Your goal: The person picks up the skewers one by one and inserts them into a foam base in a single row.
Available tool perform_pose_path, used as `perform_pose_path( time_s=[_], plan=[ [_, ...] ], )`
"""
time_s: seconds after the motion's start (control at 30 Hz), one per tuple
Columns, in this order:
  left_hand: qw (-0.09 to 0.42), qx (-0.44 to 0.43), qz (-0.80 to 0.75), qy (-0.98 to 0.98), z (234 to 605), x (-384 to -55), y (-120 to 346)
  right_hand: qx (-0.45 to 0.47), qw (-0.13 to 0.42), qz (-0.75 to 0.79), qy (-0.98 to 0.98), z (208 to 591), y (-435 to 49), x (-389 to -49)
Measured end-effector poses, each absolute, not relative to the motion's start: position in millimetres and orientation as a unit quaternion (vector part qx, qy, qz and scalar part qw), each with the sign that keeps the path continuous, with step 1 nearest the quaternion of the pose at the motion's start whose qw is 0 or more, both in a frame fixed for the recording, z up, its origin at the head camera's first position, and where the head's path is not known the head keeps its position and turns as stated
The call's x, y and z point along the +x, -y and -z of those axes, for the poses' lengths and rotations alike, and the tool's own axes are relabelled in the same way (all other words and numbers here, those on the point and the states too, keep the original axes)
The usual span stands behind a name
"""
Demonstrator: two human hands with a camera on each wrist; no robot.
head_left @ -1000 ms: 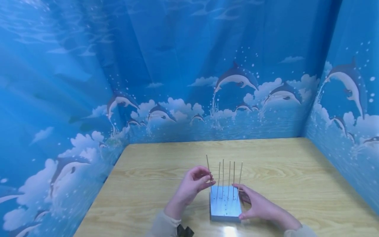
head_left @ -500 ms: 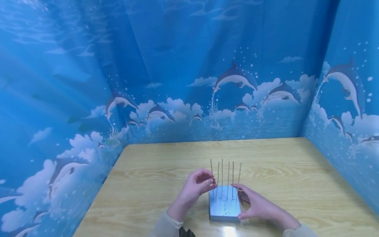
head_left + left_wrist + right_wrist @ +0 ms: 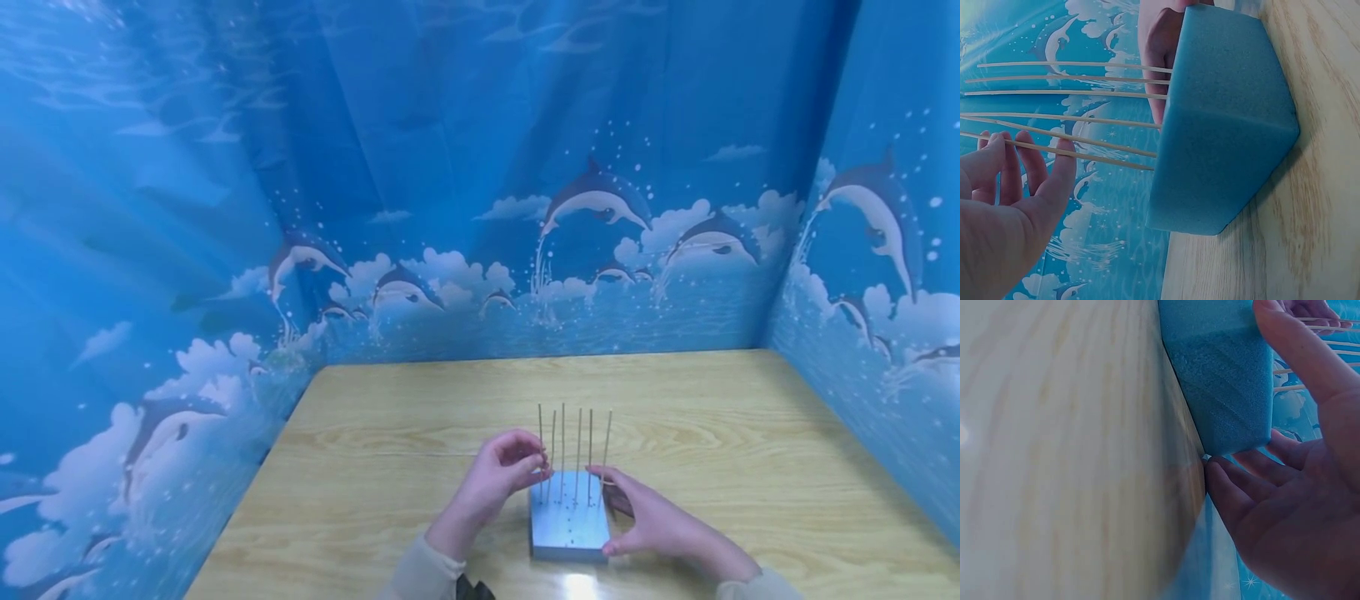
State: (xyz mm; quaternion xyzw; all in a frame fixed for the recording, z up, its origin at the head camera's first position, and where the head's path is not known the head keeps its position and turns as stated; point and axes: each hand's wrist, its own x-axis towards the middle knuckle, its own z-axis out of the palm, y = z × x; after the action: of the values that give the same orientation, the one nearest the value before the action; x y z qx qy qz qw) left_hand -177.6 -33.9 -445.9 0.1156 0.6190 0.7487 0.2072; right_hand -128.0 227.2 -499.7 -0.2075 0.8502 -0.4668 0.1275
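A blue foam block (image 3: 555, 533) sits on the table, its top dotted with small holes. Several thin wooden skewers (image 3: 578, 442) stand upright in it in a row across its far half. My left hand (image 3: 483, 479) pinches the leftmost skewer (image 3: 1094, 157) between thumb and fingers, well above the foam. In the left wrist view that skewer's lower end meets the block's top face. My right hand (image 3: 656, 518) grips the block from its right side, thumb at the near corner and fingers (image 3: 1244, 478) round the far end.
The wood-grain table (image 3: 360, 433) spreads around the block. A blue curtain (image 3: 465, 167) printed with dolphins hangs behind it and along both sides.
My left hand has moved slightly right with its skewer, which came down from a leaning position to upright in the foam, level with the row. My right hand has stayed on the block.
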Motion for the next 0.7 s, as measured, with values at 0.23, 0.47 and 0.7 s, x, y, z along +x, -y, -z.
perform_pose_path(
  time_s=[0.23, 0.47, 0.7],
  plan=[
    [0.203, 0.118, -0.738, -0.632, 447.9, -176.5, 31.9, -0.222, 0.121, 0.472, -0.845, 497.6, -227.6, -128.5],
    [0.199, 0.117, -0.731, -0.643, 448.8, -174.9, 30.8, -0.223, 0.119, 0.472, -0.844, 496.2, -227.2, -128.7],
    [0.203, 0.116, -0.734, -0.637, 450.0, -175.4, 31.6, -0.220, 0.125, 0.485, -0.837, 496.0, -226.8, -127.4]
  ],
)
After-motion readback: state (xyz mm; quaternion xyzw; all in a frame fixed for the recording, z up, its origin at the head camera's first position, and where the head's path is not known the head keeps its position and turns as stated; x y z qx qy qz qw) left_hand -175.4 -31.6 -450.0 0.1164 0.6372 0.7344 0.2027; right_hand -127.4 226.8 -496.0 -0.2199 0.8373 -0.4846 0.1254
